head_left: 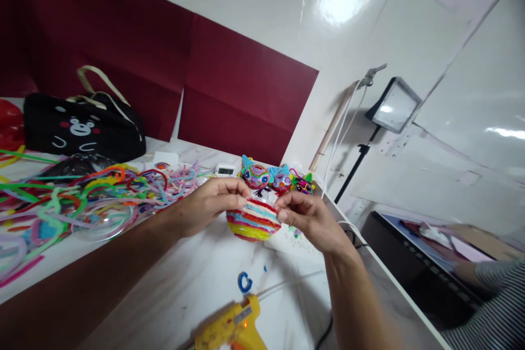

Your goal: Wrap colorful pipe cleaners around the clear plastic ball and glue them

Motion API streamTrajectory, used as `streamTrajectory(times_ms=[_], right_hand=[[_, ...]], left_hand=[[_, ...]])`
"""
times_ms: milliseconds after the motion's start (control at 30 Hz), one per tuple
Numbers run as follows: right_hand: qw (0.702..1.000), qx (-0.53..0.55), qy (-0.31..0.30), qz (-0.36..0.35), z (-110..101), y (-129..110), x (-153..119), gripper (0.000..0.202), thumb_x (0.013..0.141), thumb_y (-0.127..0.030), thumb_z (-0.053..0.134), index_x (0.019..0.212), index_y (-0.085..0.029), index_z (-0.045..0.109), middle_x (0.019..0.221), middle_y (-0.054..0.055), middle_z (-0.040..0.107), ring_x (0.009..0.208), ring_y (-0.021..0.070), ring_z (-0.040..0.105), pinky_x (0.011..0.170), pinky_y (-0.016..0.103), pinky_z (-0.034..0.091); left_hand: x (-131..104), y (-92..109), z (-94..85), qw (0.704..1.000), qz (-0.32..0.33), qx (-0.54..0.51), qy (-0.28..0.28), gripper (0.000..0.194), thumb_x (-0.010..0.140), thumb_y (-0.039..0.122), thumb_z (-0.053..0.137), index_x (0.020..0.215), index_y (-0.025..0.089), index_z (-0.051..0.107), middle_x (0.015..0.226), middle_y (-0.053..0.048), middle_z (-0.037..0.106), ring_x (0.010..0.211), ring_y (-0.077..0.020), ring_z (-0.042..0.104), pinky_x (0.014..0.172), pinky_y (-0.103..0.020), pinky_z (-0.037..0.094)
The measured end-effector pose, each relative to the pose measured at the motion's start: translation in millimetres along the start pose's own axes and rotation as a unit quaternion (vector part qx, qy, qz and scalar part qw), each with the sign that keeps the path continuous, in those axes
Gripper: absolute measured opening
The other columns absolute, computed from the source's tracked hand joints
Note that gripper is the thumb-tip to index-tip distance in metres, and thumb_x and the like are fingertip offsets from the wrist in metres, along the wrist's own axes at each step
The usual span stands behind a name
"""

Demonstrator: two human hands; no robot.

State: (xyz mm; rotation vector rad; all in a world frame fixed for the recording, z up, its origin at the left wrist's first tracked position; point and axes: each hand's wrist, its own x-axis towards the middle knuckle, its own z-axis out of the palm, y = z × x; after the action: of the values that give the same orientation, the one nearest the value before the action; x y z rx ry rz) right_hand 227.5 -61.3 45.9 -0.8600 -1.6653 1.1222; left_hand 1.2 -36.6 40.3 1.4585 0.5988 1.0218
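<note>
Between both hands is a rounded piece covered in striped pipe cleaners (252, 221), in red, white, blue, orange and yellow bands. My left hand (217, 199) pinches its upper left edge between thumb and fingers. At its upper right edge, my right hand (305, 216) is closed in a similar pinch. A small curled blue pipe cleaner piece (245, 283) lies on the table below. Nearer to me rests a yellow glue gun (233, 325) with a small orange light lit. Behind the hands sit several finished-looking colourful animal figures (256, 174) with blue ears.
A tangle of pipe cleaners (94, 197) covers the left of the table. Behind it stand a black bag (84, 126) and a small digital timer (225, 170). A lamp on a stand (394, 106) is beyond the table's right edge. A person's striped sleeve (496, 284) shows at far right.
</note>
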Motion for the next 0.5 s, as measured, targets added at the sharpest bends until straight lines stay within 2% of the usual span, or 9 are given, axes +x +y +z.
streamTrajectory(times_ms=[500], right_hand=[[1.000,-0.002,0.008,-0.002,3,-2,1,0.035,0.061,-0.043,0.087,0.074,-0.016,0.069,0.064,-0.002,0.061,0.058,0.0099,0.050,0.055,0.023,0.039]], left_hand=[[5,-11,-3.3,0.999,0.025,0.019,0.005,0.016,0.064,0.026,0.070,0.073,0.015,0.062,0.067,0.001,0.060,0.061,-0.0128,0.054,0.061,-0.025,0.039]])
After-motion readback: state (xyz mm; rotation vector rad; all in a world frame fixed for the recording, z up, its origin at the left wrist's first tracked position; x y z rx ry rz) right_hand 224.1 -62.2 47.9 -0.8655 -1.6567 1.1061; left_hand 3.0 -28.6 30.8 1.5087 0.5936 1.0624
